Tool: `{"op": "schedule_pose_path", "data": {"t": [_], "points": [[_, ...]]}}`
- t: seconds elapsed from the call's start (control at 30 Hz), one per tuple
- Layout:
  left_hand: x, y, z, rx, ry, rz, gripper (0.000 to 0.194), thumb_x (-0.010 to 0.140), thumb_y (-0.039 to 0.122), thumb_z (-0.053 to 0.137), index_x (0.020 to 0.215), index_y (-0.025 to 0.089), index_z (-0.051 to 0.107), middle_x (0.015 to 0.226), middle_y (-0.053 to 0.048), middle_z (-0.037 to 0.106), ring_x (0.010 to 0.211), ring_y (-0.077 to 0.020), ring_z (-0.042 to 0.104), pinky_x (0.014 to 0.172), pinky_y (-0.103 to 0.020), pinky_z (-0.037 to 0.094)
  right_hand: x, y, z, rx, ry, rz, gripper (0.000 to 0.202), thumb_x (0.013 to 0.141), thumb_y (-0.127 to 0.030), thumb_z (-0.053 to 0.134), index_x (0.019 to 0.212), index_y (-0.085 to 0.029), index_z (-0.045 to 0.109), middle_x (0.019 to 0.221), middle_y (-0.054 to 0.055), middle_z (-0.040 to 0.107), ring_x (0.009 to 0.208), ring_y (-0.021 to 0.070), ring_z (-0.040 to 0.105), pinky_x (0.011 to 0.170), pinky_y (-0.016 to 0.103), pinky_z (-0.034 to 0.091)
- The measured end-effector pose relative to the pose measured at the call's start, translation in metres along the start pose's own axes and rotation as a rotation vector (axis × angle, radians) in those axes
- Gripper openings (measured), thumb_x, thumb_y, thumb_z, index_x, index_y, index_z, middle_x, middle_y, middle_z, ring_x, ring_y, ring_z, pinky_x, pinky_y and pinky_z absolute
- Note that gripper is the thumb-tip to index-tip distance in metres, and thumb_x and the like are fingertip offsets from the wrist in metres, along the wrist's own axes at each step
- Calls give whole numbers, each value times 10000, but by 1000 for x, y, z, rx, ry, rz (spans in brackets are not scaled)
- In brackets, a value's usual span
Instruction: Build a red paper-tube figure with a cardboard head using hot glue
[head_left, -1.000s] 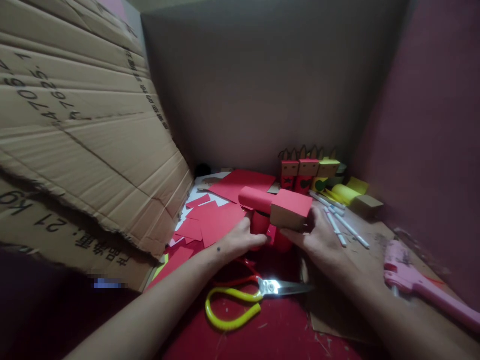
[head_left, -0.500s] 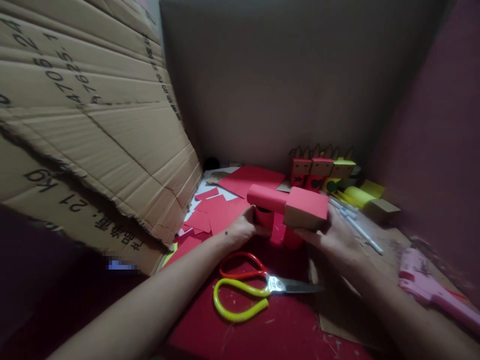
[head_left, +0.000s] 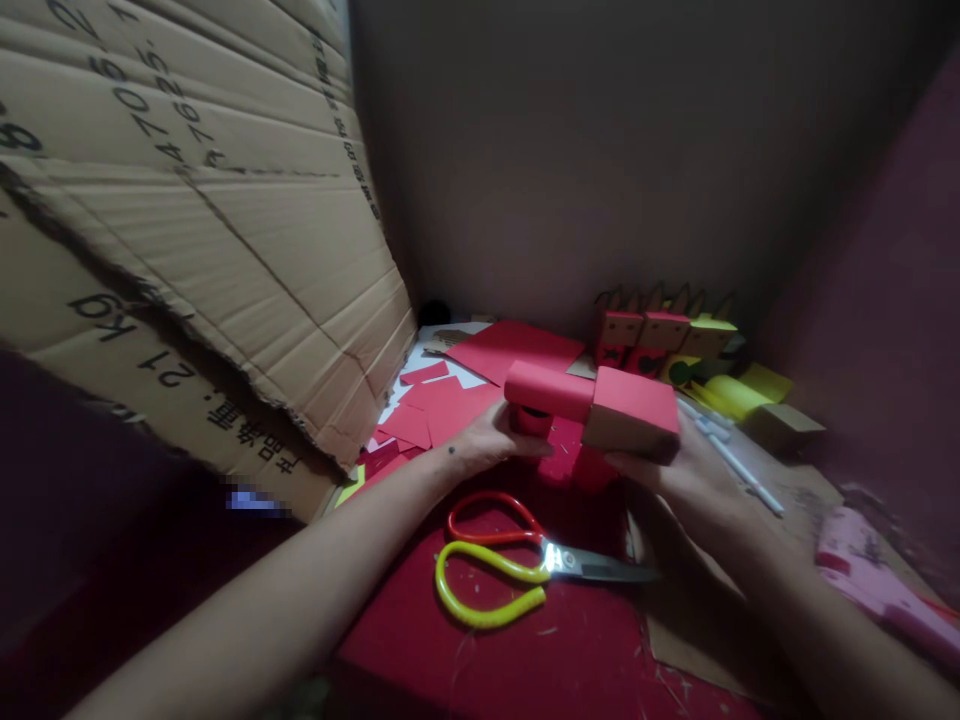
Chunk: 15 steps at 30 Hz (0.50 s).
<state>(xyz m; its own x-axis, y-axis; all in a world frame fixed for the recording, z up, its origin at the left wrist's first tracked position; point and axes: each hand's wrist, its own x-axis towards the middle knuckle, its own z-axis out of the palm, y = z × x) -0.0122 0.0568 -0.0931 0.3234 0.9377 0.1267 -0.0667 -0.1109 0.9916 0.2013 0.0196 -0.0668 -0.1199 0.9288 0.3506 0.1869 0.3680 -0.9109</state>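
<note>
Between both hands is a red paper-and-cardboard figure (head_left: 551, 388), made of a rolled tube joined to a box with a red top and bare cardboard side. My left hand (head_left: 495, 438) is closed about the tube's left end, where a short red upright roll shows under it. My right hand (head_left: 690, 480) grips the box end from the right and below; some of its fingers are hidden behind the box. Just in front of the figure, scissors (head_left: 555, 562) with one red and one yellow handle lie on the red tabletop (head_left: 555, 665).
Red paper pieces (head_left: 450, 400) are spread behind my left hand. Several box-headed figures (head_left: 664, 340) stand along the back wall, beside a yellow roll with a box (head_left: 784, 428). Glue sticks (head_left: 742, 475) and a pink glue gun (head_left: 851, 560) lie right. Large cardboard (head_left: 247, 250) rises left.
The whole view has shifted, so things sit a little farther right in the picture. Both hands keep their hold on the figure, and the scissors lie in the same spot on the table.
</note>
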Motion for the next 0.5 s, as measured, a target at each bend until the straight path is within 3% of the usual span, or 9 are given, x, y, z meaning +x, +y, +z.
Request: {"op": "schedule_pose_path", "data": {"t": [0.13,0.33,0.5], "points": [[4,-7,1,41,56,18,410,549,141,798,881,145,557,810,-6,578,762,-158,529,669,-282,437,2,8,-3,40,-18,21,571,594,-350,791,1093,-208,554,1061,96,655,982,303,609,816,437,509],[3,-5,-6,41,-64,-8,397,571,147,787,910,136,582,850,-30,623,773,-167,559,680,-284,444,4,18,-6,42,-28,24,611,595,-354,804,1122,-208,533,1102,101,646,1014,313,600,847,451,496],[1,-7,-6,42,-75,-14,432,575,179,792,949,138,582,888,-54,638,812,-199,583,702,-309,466,3,21,-7,17,-34,27,614,624,-348,791,1155,-206,517,1124,100,642,1033,315,590,872,459,480]]}}
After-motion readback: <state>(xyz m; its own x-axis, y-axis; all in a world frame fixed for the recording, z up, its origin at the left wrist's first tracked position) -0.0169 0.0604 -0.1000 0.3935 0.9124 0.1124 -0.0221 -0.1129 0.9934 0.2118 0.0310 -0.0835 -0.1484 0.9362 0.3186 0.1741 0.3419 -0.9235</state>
